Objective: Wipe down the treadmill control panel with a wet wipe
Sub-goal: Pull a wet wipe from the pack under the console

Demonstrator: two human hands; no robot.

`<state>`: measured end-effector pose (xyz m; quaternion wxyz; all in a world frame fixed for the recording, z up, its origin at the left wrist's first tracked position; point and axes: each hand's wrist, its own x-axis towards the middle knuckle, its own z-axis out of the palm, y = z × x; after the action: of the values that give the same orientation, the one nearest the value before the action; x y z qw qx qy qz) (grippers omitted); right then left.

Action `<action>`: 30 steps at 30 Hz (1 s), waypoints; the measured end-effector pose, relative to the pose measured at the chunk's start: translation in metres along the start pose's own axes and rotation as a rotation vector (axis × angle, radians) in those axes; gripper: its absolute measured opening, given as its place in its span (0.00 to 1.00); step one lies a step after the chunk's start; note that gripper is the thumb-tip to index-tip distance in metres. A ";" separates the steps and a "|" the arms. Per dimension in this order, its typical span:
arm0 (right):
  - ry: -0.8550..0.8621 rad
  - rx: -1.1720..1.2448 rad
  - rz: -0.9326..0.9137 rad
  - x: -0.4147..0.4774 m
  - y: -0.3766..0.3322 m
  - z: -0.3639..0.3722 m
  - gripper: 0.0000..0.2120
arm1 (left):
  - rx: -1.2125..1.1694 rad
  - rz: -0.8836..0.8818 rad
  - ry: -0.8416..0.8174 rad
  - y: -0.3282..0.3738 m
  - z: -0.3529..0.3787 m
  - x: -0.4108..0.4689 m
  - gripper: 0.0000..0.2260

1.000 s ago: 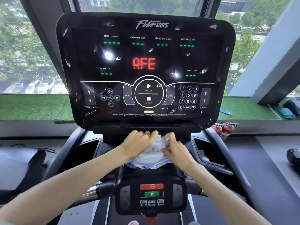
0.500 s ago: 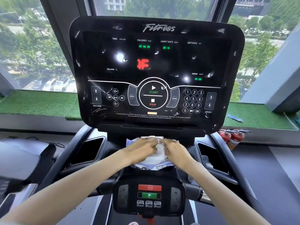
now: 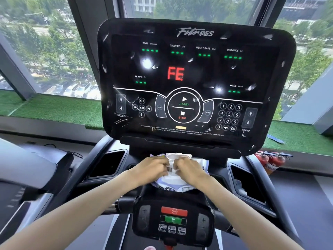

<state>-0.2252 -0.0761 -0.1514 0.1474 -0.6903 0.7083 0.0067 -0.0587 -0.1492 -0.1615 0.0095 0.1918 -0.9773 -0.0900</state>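
The black treadmill control panel (image 3: 196, 83) stands upright ahead, lit with green dashes and red letters, smeared with white marks. Below it, on the console ledge, lies a white and lilac pack of wet wipes (image 3: 177, 183) with its plastic lid (image 3: 178, 156) flipped up at the far side. My left hand (image 3: 153, 169) and my right hand (image 3: 190, 169) both lie on the pack's top, fingers curled at its opening, pinching something white there. Whether that is a wipe or the pack's seal I cannot tell.
A lower handlebar console (image 3: 173, 221) with red and green buttons sits in front of the pack. Empty cup holders (image 3: 106, 164) (image 3: 247, 184) flank the ledge. Two red fire extinguishers (image 3: 270, 160) stand at the right by the green turf sill (image 3: 54, 109).
The view has shifted left and slightly up, so the panel sits further right. My hands stay on the pack, fingers drawn closer together at its opening. The red display reads differently.
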 end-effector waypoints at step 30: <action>0.021 -0.342 -0.248 0.005 -0.016 -0.012 0.11 | -0.116 -0.186 0.098 0.012 0.009 0.014 0.09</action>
<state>-0.2121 -0.0839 -0.1375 0.0202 -0.7872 0.6080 0.1013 -0.0763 -0.1421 -0.1681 0.0600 0.2847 -0.9468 -0.1376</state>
